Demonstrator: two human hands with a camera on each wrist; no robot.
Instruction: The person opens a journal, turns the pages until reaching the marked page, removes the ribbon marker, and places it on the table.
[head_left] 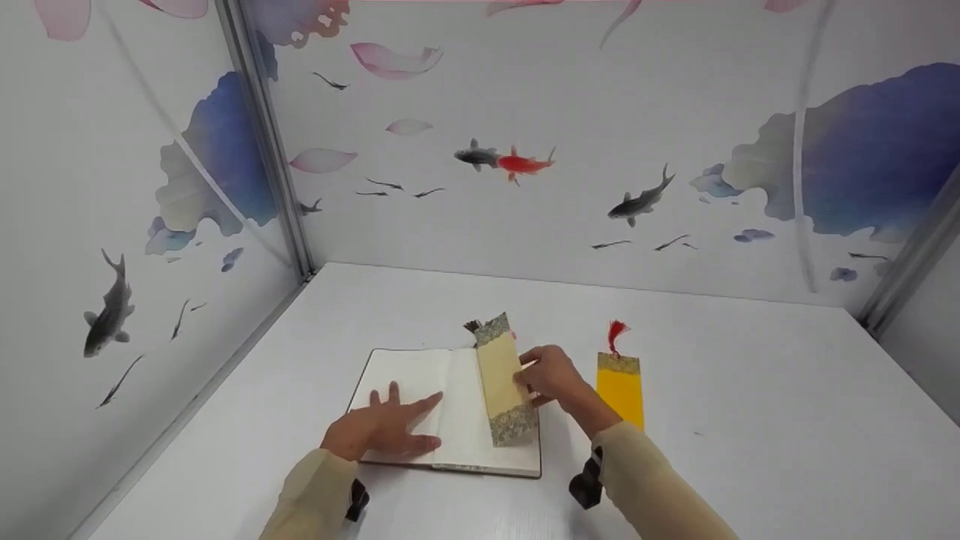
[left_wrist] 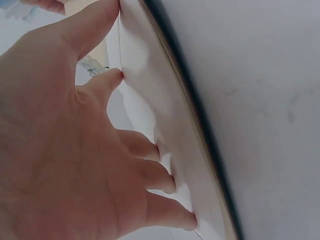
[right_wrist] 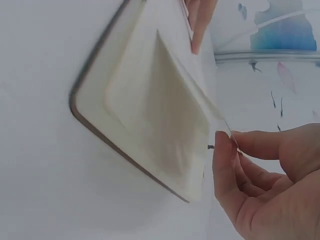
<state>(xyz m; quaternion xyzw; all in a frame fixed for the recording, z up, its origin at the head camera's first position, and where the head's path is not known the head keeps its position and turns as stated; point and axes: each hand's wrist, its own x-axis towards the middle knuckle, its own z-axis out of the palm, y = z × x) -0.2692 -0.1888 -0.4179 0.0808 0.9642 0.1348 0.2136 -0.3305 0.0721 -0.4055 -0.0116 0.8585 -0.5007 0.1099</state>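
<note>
An open notebook with blank pages lies on the white table. My left hand rests with spread fingers on its left page, and in the left wrist view the fingertips touch the paper. Between thumb and fingers, my right hand pinches the right edge of a cream bookmark with patterned grey-gold ends. The bookmark is tilted above the right page. In the right wrist view the bookmark shows nearly edge-on, over the page. A dark tassel shows near its top end.
To the right of the notebook lies a yellow bookmark with a red tassel, partly hidden by my right forearm. White panels printed with fish and petals stand at the back and left of the table.
</note>
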